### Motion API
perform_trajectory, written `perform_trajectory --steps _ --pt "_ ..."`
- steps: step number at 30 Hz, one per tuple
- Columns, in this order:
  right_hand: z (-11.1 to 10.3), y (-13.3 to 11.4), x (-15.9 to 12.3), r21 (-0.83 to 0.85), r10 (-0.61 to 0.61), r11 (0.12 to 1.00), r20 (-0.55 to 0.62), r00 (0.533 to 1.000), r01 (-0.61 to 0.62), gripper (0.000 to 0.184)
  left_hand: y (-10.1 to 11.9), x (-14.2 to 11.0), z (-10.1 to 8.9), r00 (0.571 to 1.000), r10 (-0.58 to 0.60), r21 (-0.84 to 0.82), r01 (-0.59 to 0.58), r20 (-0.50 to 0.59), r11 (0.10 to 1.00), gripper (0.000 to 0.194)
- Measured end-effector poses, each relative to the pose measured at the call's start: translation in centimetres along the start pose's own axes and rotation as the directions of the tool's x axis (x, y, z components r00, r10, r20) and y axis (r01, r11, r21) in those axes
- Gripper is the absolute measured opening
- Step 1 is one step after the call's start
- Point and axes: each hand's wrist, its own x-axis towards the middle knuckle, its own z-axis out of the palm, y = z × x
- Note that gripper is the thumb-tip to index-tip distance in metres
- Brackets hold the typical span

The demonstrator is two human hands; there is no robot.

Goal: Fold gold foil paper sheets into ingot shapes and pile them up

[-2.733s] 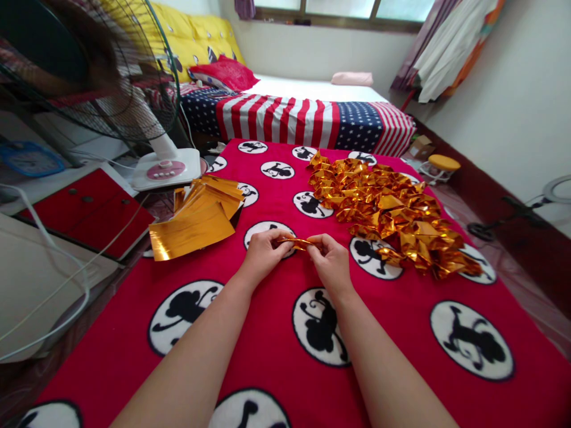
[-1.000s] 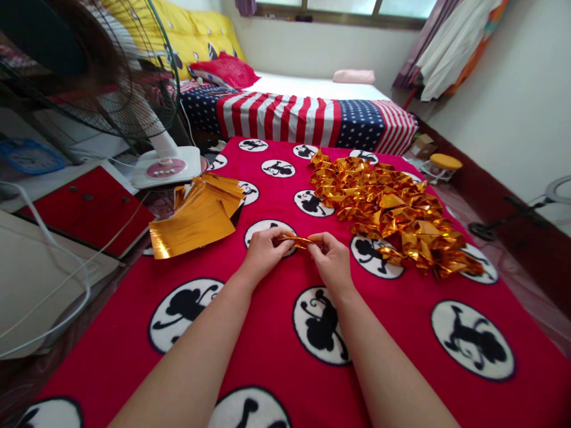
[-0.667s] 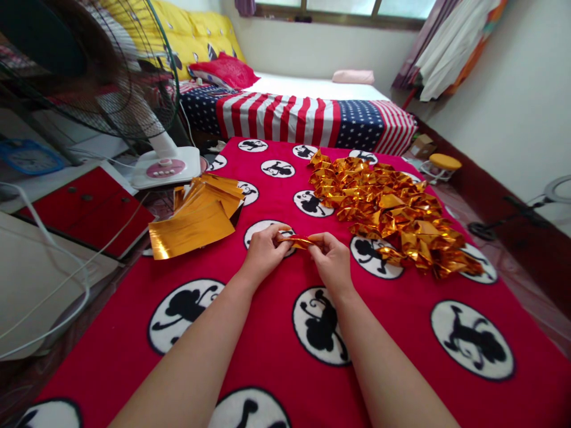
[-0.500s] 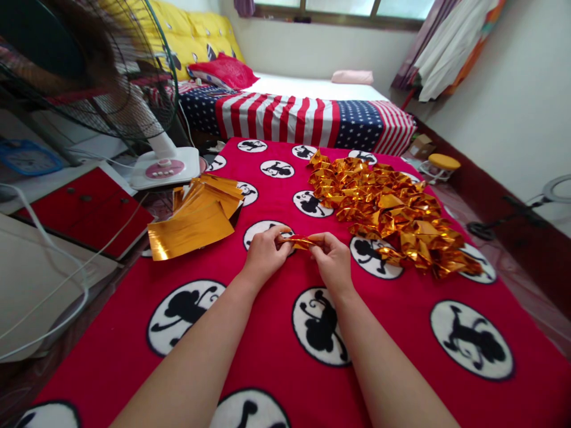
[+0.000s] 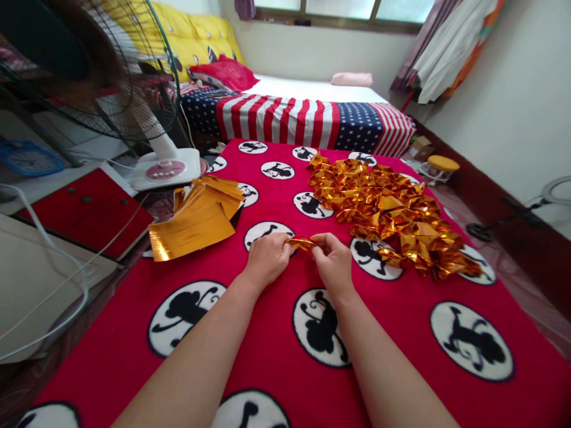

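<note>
Between my two hands stretches a narrow folded strip of shiny gold foil paper. My left hand is closed on its left end, the fingers curled over it. At the right end, my right hand pinches the strip between thumb and fingers. To the left lies a fanned stack of flat gold foil sheets. On the right, a large heap of folded gold foil pieces is set out in rough rows. All of it rests on a red cloth with black-and-white round figures.
A standing fan is at the left, near a red-topped box and a white cable. Behind the cloth stands a bed with a striped, starred cover. A yellow stool is at the right wall.
My left fingers have curled further over the strip's left end. My right hand keeps its pinch almost in place.
</note>
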Motion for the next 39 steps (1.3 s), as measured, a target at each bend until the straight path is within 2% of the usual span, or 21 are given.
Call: perform_trajectory --steps 4,9,17,25,32,39 --pt "-0.4 -0.2 0.0 -0.367 -0.119 0.922 0.022 0.993 0.119 0.018 0.1 -0.1 -0.1 1.000 0.003 0.092 -0.005 0.024 0.996 0.022" --pt "-0.8 -0.5 0.1 -0.500 -0.173 0.845 0.085 0.981 0.193 0.019 0.2 0.0 -0.5 0.998 0.019 0.133 -0.026 0.056 0.991 0.029" --pt "-0.9 -0.3 0.3 -0.495 -0.199 0.838 0.119 0.973 0.232 0.019 -0.3 0.2 -0.5 0.991 0.078 0.139 -0.093 0.111 0.986 0.045" --pt "-1.3 -0.5 0.5 -0.488 -0.186 0.837 0.172 0.967 0.248 0.017 -0.5 0.4 -0.7 0.987 0.080 0.165 -0.104 0.142 0.981 0.036" --pt "-1.5 -0.4 0.6 -0.470 -0.190 0.836 0.236 0.953 0.283 0.021 -1.4 0.5 -0.7 0.966 0.183 0.123 -0.207 0.180 0.971 0.044" --pt "-1.6 -0.7 0.6 -0.500 -0.169 0.822 0.239 0.956 0.270 0.023 -1.6 0.5 -0.4 0.972 0.165 0.140 -0.189 0.167 0.972 0.046"
